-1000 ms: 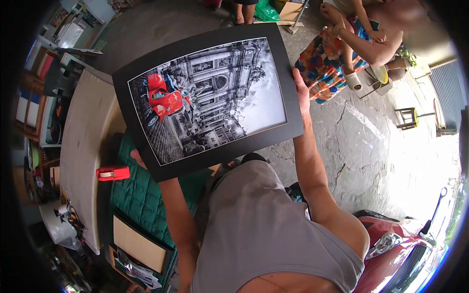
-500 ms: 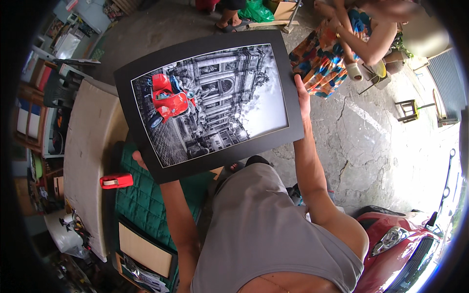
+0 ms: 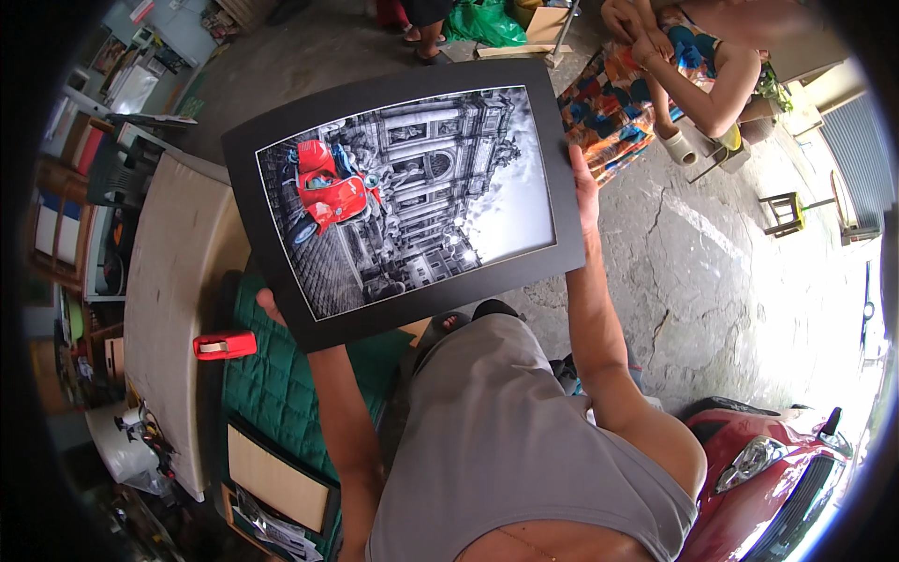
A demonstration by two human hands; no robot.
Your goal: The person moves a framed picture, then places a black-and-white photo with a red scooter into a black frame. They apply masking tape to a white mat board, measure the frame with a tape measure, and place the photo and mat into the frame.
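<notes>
Between my hands is a matted photo print (image 3: 412, 201) with a wide black border, turned on its side. It shows a red scooter before a grey, ornate building. My left hand (image 3: 270, 305) grips its lower left edge, thumb showing and fingers mostly hidden behind. My right hand (image 3: 584, 195) holds the right edge, thumb along the front and the other fingers out of sight behind the board. A small red object (image 3: 225, 346) with a pale inset, its kind unclear, lies left of my left forearm, by the green quilted cloth (image 3: 272, 393).
A beige padded panel (image 3: 169, 281) runs along the left. Below lies a dark frame with a tan board (image 3: 279, 476). A person in a patterned skirt (image 3: 609, 117) sits at the upper right; another person's legs (image 3: 429, 33) show at the top. A red car (image 3: 749, 487) stands lower right.
The matted print has shifted very slightly to the right in view, still held in both hands. The seated person's arms and the legs at the top have moved a little.
</notes>
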